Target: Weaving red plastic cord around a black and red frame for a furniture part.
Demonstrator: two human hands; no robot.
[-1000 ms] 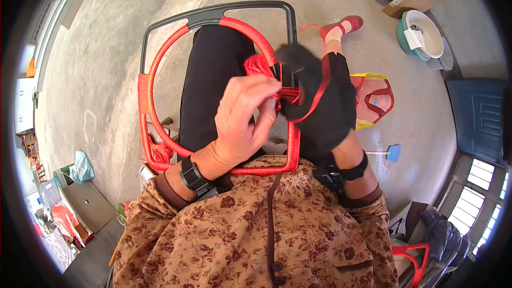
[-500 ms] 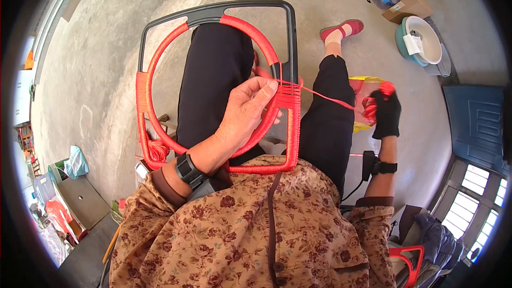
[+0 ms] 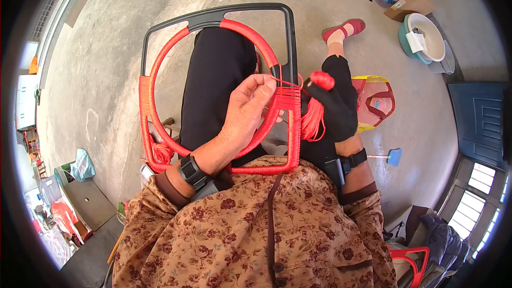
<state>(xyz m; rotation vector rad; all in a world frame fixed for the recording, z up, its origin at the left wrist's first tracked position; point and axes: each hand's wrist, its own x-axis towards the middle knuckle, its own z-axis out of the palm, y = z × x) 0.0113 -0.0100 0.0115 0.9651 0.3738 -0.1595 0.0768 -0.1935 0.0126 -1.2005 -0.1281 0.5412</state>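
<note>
The chair-back frame (image 3: pixel 288 37) lay across the person's lap, its dark grey outer bar curving away over the knees, and the left hand (image 3: pixel 248 109) rested right on its near right-hand upright, where a band of red cord wrapping (image 3: pixel 288 98) crossed between that upright and the inner ring. The gloved right hand (image 3: pixel 333 109) sat just beside the same upright, on its outer side, so the wrapped band lay between the two hands.

The frame was a rounded rectangle of grey tubing with a red cord-wound ring (image 3: pixel 160 74) set inside it; the left, bottom and right bars were already covered in tight red turns, while the far bar and top corners showed bare grey. A tangle of loose red cord (image 3: pixel 160 152) hung at the lower left corner.

The left hand was curled, with its fingertips (image 3: pixel 266 81) pinched on a strand at the top of the wrapped band. The right hand, in a black glove, was closed around a bundle of red cord (image 3: pixel 314 114), one end of it poking out above the fist and the rest hanging in loops below.

A yellow-and-red bag (image 3: pixel 376 101) lay on the concrete floor (image 3: pixel 101 74) beyond the right knee.
</note>
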